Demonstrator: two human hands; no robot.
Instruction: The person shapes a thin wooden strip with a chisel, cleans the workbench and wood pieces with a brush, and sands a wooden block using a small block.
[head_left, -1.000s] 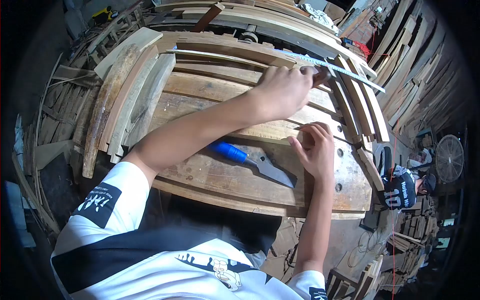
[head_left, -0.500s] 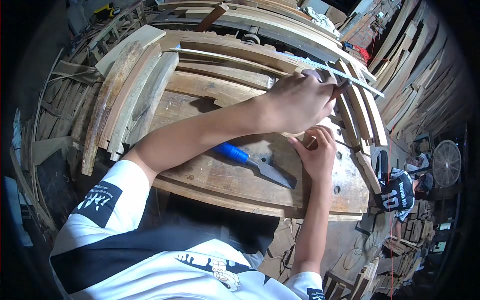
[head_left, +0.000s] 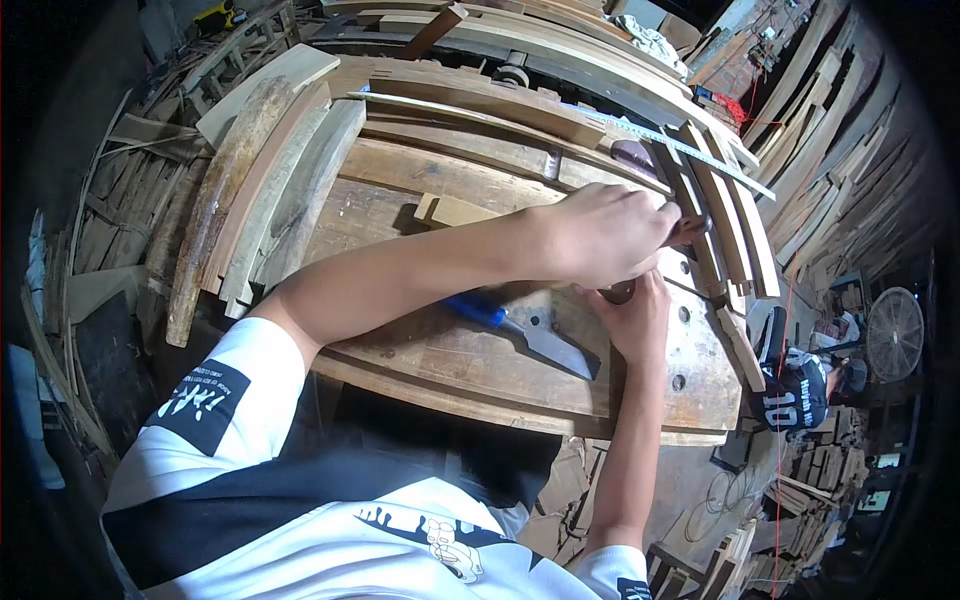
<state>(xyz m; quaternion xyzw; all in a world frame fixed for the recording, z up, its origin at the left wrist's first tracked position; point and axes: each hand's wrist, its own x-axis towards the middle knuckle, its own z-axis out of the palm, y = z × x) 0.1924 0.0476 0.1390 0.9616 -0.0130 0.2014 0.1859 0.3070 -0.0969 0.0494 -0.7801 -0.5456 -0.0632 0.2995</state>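
Note:
My left hand (head_left: 612, 235) reaches across from the left, fingers curled around a dark brown wooden object (head_left: 688, 231) whose tip sticks out past the knuckles. Just below it, my right hand (head_left: 640, 312) has its thumb and fingers around the end of a wooden piece (head_left: 620, 291). A light wooden block (head_left: 450, 211) shows beyond my left forearm; whether it is the same piece is hidden. Nearer me, a tool with a blue handle (head_left: 478, 309) and a broad flat metal blade (head_left: 562, 352) lies on the workbench (head_left: 440, 372).
Long wooden strips (head_left: 290, 190) lie at the bench's left side, and others (head_left: 720, 205) at its right. A measuring tape (head_left: 680, 146) crosses the far right boards. Beyond the bench at right are a person in a black shirt (head_left: 800, 392) and a fan (head_left: 895, 335).
My left hand has come down and right, closer to my right hand, with the dark object. The light block has shifted, and my right hand's fingers have closed around the wooden piece.

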